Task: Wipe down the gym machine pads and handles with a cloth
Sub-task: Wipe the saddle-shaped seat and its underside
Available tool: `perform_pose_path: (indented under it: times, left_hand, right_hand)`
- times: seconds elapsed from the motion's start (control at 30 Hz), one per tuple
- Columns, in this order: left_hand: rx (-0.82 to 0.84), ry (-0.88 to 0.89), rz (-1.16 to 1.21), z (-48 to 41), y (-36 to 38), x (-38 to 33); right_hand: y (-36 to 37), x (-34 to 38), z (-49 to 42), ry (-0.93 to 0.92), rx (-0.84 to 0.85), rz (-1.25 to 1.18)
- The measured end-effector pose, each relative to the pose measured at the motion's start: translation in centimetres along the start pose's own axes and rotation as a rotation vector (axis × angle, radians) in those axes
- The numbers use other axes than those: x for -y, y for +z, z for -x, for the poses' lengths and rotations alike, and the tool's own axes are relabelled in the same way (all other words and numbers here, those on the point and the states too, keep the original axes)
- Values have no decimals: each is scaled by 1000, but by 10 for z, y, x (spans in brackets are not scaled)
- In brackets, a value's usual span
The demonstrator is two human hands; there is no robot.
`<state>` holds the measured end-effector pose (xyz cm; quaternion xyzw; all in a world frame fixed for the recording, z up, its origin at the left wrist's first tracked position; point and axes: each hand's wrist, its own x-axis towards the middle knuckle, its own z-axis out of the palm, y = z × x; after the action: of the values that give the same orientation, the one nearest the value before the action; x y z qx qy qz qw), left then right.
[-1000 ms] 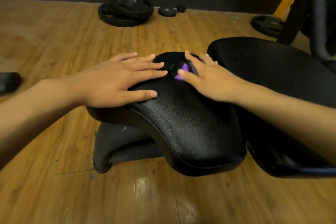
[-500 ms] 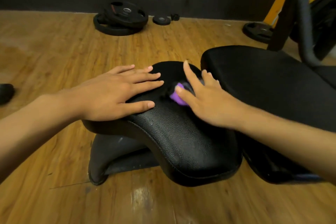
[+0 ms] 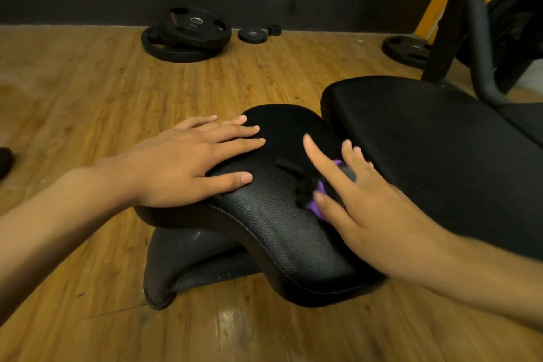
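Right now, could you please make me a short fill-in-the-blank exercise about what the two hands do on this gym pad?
The left hand lies flat on the curved pad, holding ____.
The cloth under the right hand is ____ in colour.
The weight plates lie on a floor of ____.
Missing words: nothing, purple, wood.

Only the person's two arms show, both bare to the picture's edge. The left hand [image 3: 188,161] and left forearm [image 3: 58,223] show at the left side of the black seat pad [image 3: 264,223], the right hand [image 3: 361,209] and right forearm [image 3: 484,273] at its right side. The fingernails are short and plain. The right hand's outline is blurred.
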<state>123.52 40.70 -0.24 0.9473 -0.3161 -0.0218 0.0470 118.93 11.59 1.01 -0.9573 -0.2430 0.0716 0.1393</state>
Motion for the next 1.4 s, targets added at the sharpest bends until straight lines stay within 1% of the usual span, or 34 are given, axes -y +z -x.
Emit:
perform_pose_path:
  times: [0.07,0.13,0.17,0.23,0.27,0.3,0.37,0.43,0.5,0.57,0.6,0.67,0.73,0.8,0.87,0.9,1.03,1.1,1.2,1.33,1.4]
  left_hand:
    - [-16,6,-8,1,1,1]
    - [-17,2,-33,4,0,0]
    - [-13,-7,-41,4,0,-2]
    - [4,-30,-40,5,-2,-5]
    - [13,-39,-34,5,-3,-6]
    - [18,-45,-29,5,-3,-7]
    - [15,-43,-28,4,-3,-7]
    - [15,-40,-25,3,-3,-6]
    - [28,-38,-6,1,-4,-5]
    - [40,-38,19,-1,-4,-3]
    - [39,-38,25,-2,-4,-2]
    - [23,-22,23,-2,-3,-1]
    - [-3,-10,9,0,-2,-1]
    - [-11,-10,-3,1,-1,-2]
    - [-15,-11,-3,1,-1,-3]
    - [-16,-9,0,0,-1,-3]
    - [-20,1,6,0,0,1]
    - [-34,10,-3,1,0,0]
    - [-32,-7,23,0,-1,-1]
    - [-56,18,103,6,-2,0]
    - [-67,26,97,9,-1,0]
  right_hand:
    - [2,-8,-50,47,-97,-36]
    - [1,-18,-105,25,-180,-81]
    - [-1,-22,-125,-10,-182,-88]
    - [-3,-29,-149,-65,-102,-48]
    - [-3,-31,-150,-82,-74,-31]
    - [-3,-31,-144,-97,-79,-20]
    - [0,-31,-113,-135,-153,-4]
    - [6,-29,-63,-156,-206,21]
    - [14,-28,-11,-192,-177,-3]
    - [15,-28,11,-197,-93,-32]
    - [11,-28,4,-186,-68,-20]
    - [4,-33,-40,-130,-52,20]
    - [-5,-35,-100,-20,-14,-11]
    - [-6,-32,-136,59,-23,-26]
    - [-4,-31,-130,82,-27,-33]
    - [-2,-31,-114,64,-28,-51]
    - [11,-26,3,-147,-106,-99]
    - [20,-27,40,-219,-109,-5]
    - [25,-13,30,-359,-121,165]
    - [45,40,-17,-717,-106,401]
    - [53,47,-18,-799,-117,499]
